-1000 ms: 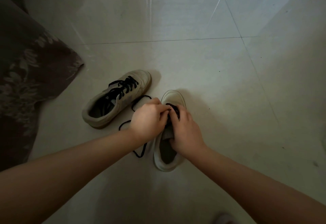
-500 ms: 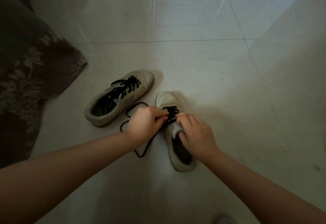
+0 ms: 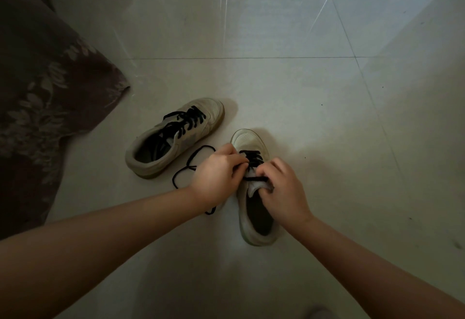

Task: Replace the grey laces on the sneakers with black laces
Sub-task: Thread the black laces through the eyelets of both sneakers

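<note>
1. Two sneakers on the tile floor point(image 3: 276, 29). The far sneaker point(image 3: 173, 137) is already laced in black and sits well apart from the hands, off to the left.
2. The near sneaker point(image 3: 254, 193) is the one in progress. Only the rows near the toe are crossed, and the tongue is still bare lower down.
3. Hands are close together over the eyelets. The left hand point(image 3: 216, 175) pinches the black lace point(image 3: 253, 159) at the shoe's left edge. The right hand point(image 3: 281, 190) has its fingers curled on the tongue and the right side, with a strand running under them. Can't tell exactly which eyelet it's at, too dark.
4. The slack part loops loose on the floor left of the shoe.
5. Handling-wise, I'd guess it's limp and light, so it'll flop and twist. Best to grab it right by the stiff tip, not mid-length.
6. The shoe looks light enough to slide, so pin it by the tongue or collar while pulling.
7. Patterned fabric point(image 3: 37, 92) lies at far left.
</note>
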The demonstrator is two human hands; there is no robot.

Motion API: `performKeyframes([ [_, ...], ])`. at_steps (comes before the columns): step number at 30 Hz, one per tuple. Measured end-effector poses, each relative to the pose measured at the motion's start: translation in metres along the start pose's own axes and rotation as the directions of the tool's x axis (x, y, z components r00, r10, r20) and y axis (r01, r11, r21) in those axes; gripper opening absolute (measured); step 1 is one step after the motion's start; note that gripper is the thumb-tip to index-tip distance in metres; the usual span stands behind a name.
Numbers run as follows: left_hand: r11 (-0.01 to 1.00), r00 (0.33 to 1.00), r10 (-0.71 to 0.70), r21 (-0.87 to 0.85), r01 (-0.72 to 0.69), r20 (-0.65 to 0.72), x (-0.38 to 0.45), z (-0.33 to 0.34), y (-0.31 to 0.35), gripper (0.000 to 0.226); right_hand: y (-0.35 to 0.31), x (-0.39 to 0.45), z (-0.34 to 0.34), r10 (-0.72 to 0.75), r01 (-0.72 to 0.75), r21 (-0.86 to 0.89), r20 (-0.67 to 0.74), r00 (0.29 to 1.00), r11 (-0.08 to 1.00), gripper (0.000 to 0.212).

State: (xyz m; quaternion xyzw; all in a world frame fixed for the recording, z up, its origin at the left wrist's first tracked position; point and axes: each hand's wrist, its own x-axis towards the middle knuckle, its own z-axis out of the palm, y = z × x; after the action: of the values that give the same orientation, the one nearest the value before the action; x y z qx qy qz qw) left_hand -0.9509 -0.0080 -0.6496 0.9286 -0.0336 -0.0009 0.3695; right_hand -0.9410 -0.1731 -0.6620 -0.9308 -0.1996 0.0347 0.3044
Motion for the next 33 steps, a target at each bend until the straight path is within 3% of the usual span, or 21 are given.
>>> performKeyframes([
  [10,0.993,0.989,-0.111,-0.023,0.114,0.097,0.008,-0.008,0.008,0.008,0.007,-0.005,0.003,-0.171,0.170,-0.024,-0.097,0.980,0.985,0.016],
  [17,0.952,0.950,-0.046,0.303,-0.052,0.308,0.022,-0.018,0.030,0.015,0.008,-0.007,0.004,-0.167,0.165,-0.022,-0.110,0.980,0.986,0.014],
  [22,0.902,0.940,-0.040,0.416,-0.112,0.340,0.021,-0.017,0.037,0.011,0.008,-0.007,0.004,-0.135,0.136,0.002,-0.091,0.987,0.991,0.015],
  [30,0.991,0.969,-0.119,0.091,0.101,0.215,0.019,-0.011,0.022,0.012,0.012,-0.004,0.001,-0.128,0.131,0.026,-0.091,0.988,0.991,0.018],
  [33,0.989,0.962,-0.146,0.070,0.133,0.232,0.024,-0.007,0.022,0.011,0.010,-0.003,0.001,-0.152,0.153,0.006,-0.082,0.985,0.988,0.018],
])
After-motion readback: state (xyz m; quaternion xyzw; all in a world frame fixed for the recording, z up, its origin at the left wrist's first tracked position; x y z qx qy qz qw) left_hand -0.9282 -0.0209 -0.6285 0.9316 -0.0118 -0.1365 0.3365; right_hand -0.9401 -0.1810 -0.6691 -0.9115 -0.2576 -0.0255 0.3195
